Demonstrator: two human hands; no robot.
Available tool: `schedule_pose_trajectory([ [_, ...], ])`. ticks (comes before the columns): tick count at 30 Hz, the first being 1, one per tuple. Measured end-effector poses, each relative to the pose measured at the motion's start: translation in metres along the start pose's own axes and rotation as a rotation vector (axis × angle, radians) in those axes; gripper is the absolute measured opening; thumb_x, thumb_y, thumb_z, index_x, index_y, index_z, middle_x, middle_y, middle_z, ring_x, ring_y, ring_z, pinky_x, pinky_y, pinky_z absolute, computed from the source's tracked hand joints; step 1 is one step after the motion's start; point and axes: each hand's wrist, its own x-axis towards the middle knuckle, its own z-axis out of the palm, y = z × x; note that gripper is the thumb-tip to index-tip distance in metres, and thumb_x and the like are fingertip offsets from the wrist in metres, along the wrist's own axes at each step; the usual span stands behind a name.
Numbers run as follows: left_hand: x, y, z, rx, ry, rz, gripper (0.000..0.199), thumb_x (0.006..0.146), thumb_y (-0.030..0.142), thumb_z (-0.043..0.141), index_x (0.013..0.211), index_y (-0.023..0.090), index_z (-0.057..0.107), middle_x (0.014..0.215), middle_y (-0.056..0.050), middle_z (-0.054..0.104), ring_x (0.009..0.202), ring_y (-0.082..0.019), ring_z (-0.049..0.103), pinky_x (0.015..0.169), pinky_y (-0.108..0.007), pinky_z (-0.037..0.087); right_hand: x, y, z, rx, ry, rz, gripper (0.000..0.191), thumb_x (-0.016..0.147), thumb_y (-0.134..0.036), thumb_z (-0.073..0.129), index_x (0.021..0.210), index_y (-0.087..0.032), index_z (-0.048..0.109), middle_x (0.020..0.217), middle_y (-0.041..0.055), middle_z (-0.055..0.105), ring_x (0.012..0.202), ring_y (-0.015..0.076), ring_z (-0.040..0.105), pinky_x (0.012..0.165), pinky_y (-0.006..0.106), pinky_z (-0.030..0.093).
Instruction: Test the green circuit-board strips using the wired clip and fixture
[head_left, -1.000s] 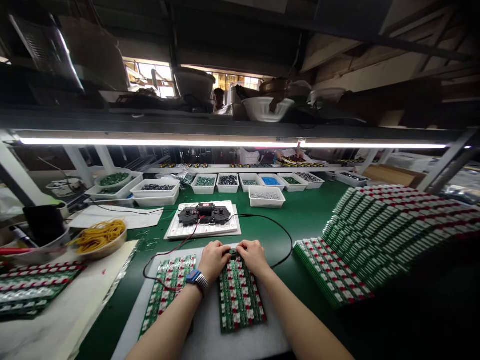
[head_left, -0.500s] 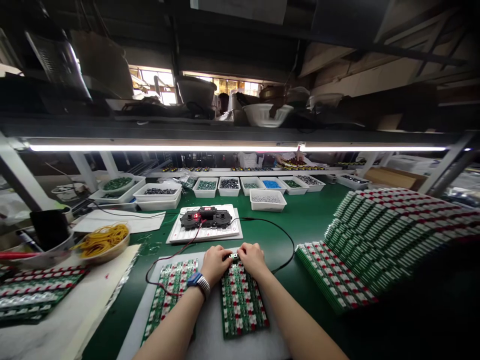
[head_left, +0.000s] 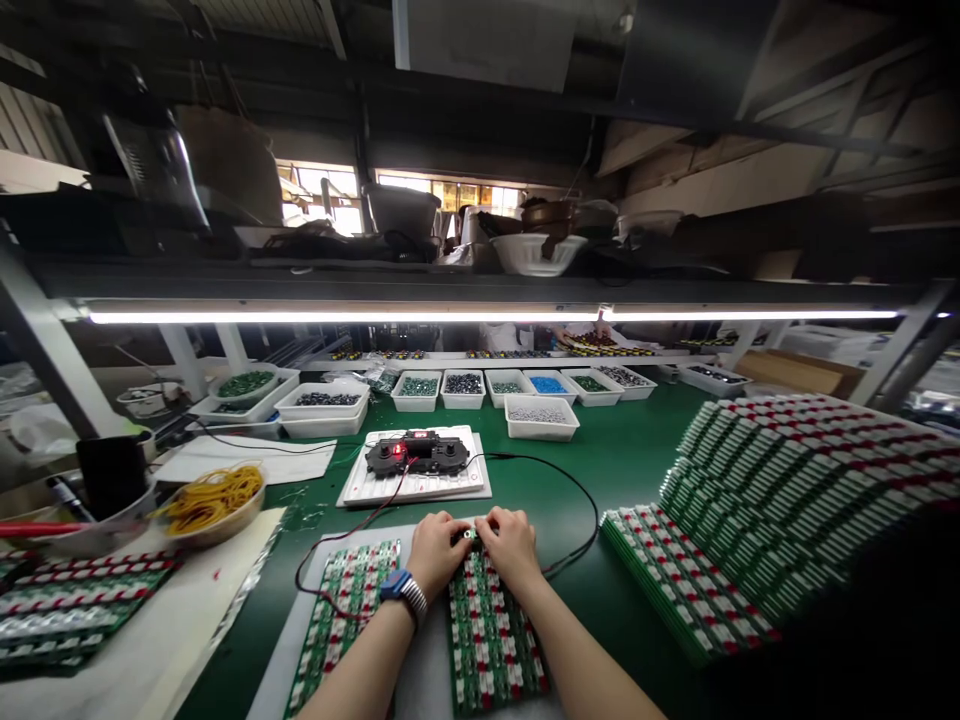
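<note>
Left hand [head_left: 437, 556] and right hand [head_left: 514, 550] curled almost closed, fingertips [head_left: 480, 530] meeting on a small electronic part [head_left: 470, 535] at the far edge of a green circuit-board panel [head_left: 491, 635]; exact grip hidden. Panel lies on white foam [head_left: 424, 690], a second panel [head_left: 346, 622] just left. Black test fixture [head_left: 416, 452] sits on a white tray [head_left: 472, 488] farther up the desk [head_left: 622, 440].
</note>
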Motion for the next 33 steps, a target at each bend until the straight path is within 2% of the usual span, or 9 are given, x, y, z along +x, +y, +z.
schedule_pose_trajectory([
  [9, -0.0001, 0.0002, 0.0001, 0.007, 0.005, -0.006, 0.023, 0.084, 0.029, 0.061, 0.102, 0.026, 0.075, 0.092, -0.005, 0.067, 0.094, -0.022, 0.059, 0.086, -0.031, 0.041, 0.0013, 0.0039, 0.0040, 0.003, 0.013, -0.011, 0.025, 0.094, -0.035, 0.052, 0.077, -0.023, 0.066, 0.089, 0.0021, 0.072, 0.097, 0.0232, 0.058, 0.076, 0.030, 0.034],
  [18, 0.0010, 0.0011, 0.0009, 0.015, 0.009, -0.014, 0.023, 0.084, 0.028, 0.061, 0.102, 0.028, 0.076, 0.093, -0.004, 0.068, 0.096, -0.021, 0.060, 0.088, -0.031, 0.042, -0.0004, 0.0043, 0.0042, -0.003, 0.043, -0.028, 0.025, 0.094, -0.032, 0.050, 0.076, -0.023, 0.065, 0.087, 0.0017, 0.072, 0.095, 0.0226, 0.059, 0.076, 0.029, 0.035],
  [26, 0.0013, 0.0006, 0.0009, 0.014, 0.002, -0.008, 0.023, 0.084, 0.029, 0.062, 0.104, 0.029, 0.075, 0.095, -0.004, 0.068, 0.097, -0.022, 0.060, 0.089, -0.032, 0.042, 0.0032, 0.0045, 0.0054, -0.037, -0.001, 0.002, 0.024, 0.093, -0.025, 0.048, 0.078, -0.023, 0.067, 0.089, 0.0017, 0.072, 0.097, 0.0232, 0.059, 0.075, 0.030, 0.035],
  [33, -0.0005, 0.0036, -0.0008, 0.033, 0.018, 0.006, 0.021, 0.084, 0.026, 0.063, 0.101, 0.028, 0.076, 0.095, -0.005, 0.068, 0.100, -0.022, 0.057, 0.091, -0.032, 0.041, 0.0061, 0.0097, 0.0094, -0.025, -0.007, -0.017, 0.022, 0.093, -0.026, 0.051, 0.077, -0.023, 0.067, 0.090, 0.0018, 0.072, 0.097, 0.0229, 0.059, 0.074, 0.029, 0.035],
])
